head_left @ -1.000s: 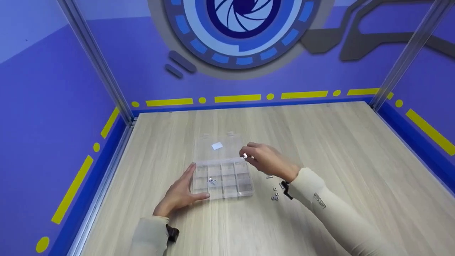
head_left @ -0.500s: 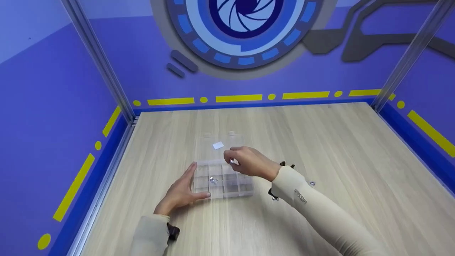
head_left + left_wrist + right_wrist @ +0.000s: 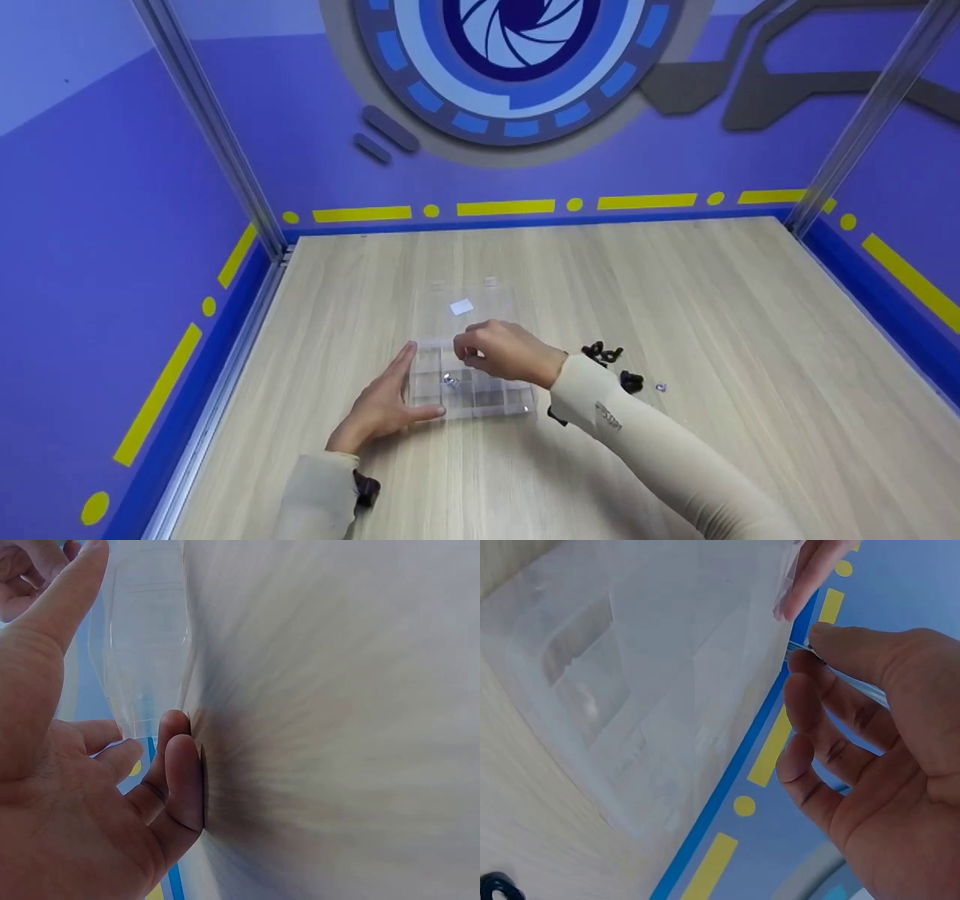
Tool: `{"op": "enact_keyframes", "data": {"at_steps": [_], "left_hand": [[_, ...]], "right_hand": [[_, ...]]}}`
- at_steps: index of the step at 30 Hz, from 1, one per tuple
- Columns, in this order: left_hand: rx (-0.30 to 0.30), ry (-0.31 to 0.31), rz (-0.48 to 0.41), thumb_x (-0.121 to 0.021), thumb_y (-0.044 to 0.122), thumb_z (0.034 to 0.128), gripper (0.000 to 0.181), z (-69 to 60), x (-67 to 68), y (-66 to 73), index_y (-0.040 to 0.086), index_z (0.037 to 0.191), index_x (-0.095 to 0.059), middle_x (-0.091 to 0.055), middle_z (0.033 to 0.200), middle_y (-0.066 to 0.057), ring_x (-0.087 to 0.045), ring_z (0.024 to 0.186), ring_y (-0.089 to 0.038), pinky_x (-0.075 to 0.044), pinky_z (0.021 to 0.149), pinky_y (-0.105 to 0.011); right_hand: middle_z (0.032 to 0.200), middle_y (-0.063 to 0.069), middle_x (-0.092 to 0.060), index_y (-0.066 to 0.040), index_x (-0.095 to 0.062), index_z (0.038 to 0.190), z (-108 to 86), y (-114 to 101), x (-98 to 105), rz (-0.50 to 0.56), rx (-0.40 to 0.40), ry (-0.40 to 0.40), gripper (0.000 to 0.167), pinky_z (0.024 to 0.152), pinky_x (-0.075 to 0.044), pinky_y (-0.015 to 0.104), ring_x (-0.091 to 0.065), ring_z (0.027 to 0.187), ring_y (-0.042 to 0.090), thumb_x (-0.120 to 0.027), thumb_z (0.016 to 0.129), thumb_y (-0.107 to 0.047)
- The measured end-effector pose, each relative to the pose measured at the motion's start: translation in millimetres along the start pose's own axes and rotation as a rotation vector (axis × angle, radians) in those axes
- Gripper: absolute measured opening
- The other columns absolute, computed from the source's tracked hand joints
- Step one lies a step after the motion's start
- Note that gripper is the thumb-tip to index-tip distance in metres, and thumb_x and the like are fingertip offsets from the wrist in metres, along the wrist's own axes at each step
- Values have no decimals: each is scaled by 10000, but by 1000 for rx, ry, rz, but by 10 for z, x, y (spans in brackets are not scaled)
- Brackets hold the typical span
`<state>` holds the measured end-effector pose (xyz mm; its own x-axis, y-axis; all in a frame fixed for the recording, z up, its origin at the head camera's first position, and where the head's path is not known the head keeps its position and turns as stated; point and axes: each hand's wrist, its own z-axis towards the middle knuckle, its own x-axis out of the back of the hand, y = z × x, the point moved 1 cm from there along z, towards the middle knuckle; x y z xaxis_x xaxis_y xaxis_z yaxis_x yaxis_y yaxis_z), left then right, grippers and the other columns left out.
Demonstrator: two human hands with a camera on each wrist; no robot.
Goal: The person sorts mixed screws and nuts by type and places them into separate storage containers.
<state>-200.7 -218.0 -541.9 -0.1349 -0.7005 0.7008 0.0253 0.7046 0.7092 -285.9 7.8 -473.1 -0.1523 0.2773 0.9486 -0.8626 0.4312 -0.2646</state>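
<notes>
A clear plastic compartment box (image 3: 489, 403) lies on the table, its clear lid (image 3: 491, 304) folded back behind it. Small shiny metal pieces (image 3: 450, 380) sit in a middle compartment. My left hand (image 3: 377, 411) rests against the box's near left corner, thumb along the front and fingers along the left side, all fairly straight. Over the back compartments is my right hand (image 3: 514, 354), thumb and index fingertip pinched together. Between those tips the right wrist view shows a sliver of a small metal piece (image 3: 812, 651); its exact shape is hidden.
Several small black parts (image 3: 631, 382) lie on the table right of the box. A small metal nut-like piece (image 3: 661, 388) lies beyond them. The right sleeve (image 3: 637, 435) covers part of the table there. Printed blue walls (image 3: 510, 169) enclose the back and sides.
My right hand has moved left from the box's back right corner to over its back compartments, uncovering black parts on the table. My left hand stays at the corner.
</notes>
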Motion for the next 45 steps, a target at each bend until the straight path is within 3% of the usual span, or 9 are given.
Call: {"op": "enact_keyframes", "data": {"at_steps": [4, 11, 22, 35, 45], "left_hand": [[-15, 3, 0, -897, 503, 754, 1204, -8, 3, 8, 109, 1652, -199, -170, 1714, -83, -237, 1539, -345, -265, 1227, -542], [-23, -6, 6, -883, 504, 775, 1188, -2, -4, -7, 92, 1650, -193, -161, 1714, -96, -221, 1544, -343, -265, 1226, -548], [-35, 8, -12, -894, 491, 767, 1190, 15, 19, -7, 77, 1645, -205, -179, 1709, -105, -227, 1541, -346, -270, 1225, -542], [-30, -2, -2, -893, 500, 762, 1207, -15, -20, -30, 79, 1648, -191, -178, 1708, -116, -229, 1539, -359, -256, 1232, -535], [-26, 5, 0, -888, 510, 761, 1203, 1, 8, -9, 100, 1652, -192, -180, 1712, -84, -244, 1534, -357, -264, 1228, -541]], "right_hand": [[859, -19, -694, -100, -752, 937, 40, -15, -66, -1, 18, -8, 64, 675, -554, 258, -592, 737, 94, -708, 960, -59], [932, -15, -766, -90, -813, 965, 92, -39, -164, 2, 29, -40, 91, 786, -602, 297, -703, 843, 116, -726, 954, -63], [864, -26, -751, -102, -809, 894, 146, -48, -202, -18, 35, -50, 101, 714, -590, 280, -670, 761, 98, -729, 949, -74], [1064, 20, -784, -127, -825, 1079, 88, -96, -304, -20, -51, -171, 248, 835, -622, 345, -753, 958, 196, -653, 967, 12], [967, 17, -781, -145, -822, 1058, 94, -108, -276, -14, -88, -220, 369, 700, -601, 336, -643, 716, 145, -671, 850, 120]]}}
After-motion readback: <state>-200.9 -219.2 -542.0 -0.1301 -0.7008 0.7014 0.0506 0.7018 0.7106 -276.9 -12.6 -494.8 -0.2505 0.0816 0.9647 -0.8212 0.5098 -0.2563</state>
